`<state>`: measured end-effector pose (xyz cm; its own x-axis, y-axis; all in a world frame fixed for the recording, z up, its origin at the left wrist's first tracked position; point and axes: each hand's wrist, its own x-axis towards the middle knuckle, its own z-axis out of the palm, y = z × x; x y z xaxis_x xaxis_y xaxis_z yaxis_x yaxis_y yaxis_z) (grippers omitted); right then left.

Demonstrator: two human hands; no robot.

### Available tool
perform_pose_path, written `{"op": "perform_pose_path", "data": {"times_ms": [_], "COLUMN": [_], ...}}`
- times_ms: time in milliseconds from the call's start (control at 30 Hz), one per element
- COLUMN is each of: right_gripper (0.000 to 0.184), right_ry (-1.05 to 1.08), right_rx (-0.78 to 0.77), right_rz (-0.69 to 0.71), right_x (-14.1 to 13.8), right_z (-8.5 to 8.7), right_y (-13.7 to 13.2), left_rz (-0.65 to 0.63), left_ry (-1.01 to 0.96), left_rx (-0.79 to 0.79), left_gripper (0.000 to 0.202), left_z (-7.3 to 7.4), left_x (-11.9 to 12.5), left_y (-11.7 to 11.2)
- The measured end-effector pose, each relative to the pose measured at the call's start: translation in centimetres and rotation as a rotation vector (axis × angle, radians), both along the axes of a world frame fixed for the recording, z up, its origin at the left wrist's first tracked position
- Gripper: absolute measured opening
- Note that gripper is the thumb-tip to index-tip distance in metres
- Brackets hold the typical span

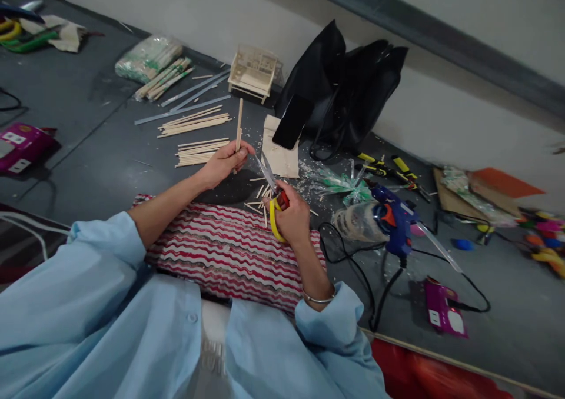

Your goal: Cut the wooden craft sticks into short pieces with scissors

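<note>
Sticks (239,119), perhaps two, stand nearly upright in curled left fingers (248,147).

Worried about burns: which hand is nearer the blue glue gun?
Right. The right hand, holding scissors, is left of the glue gun; the left hand, holding wooden sticks, is farther left.

Left hand (225,163) pinches; right hand (295,218) seems curled.

1 head-worn camera faces forward and down, near the table (101,175).
</note>
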<state>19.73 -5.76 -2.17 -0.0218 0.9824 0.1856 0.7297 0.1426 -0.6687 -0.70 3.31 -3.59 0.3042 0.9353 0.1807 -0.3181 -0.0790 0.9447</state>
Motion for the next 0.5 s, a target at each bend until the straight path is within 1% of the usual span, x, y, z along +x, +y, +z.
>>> {"op": "perform_pose_path", "data": {"times_ms": [167,500], "right_gripper": [0.044,0.044], "right_ry": [0.016,0.013], "right_rx": [-0.009,-0.008], "right_rz": [0.003,-0.015], "right_x": [-0.03,-0.07], "right_z": [0.05,0.03], "right_y": [0.0,0.07], "left_rz": [0.023,0.116], "left_ry": [0.016,0.153], "left_rx": [0.002,0.16], "left_gripper": [0.049,0.056], "left_z": [0.14,0.43], "left_x": [0.21,-0.04], "left_y": [-0.12,-0.19]}}
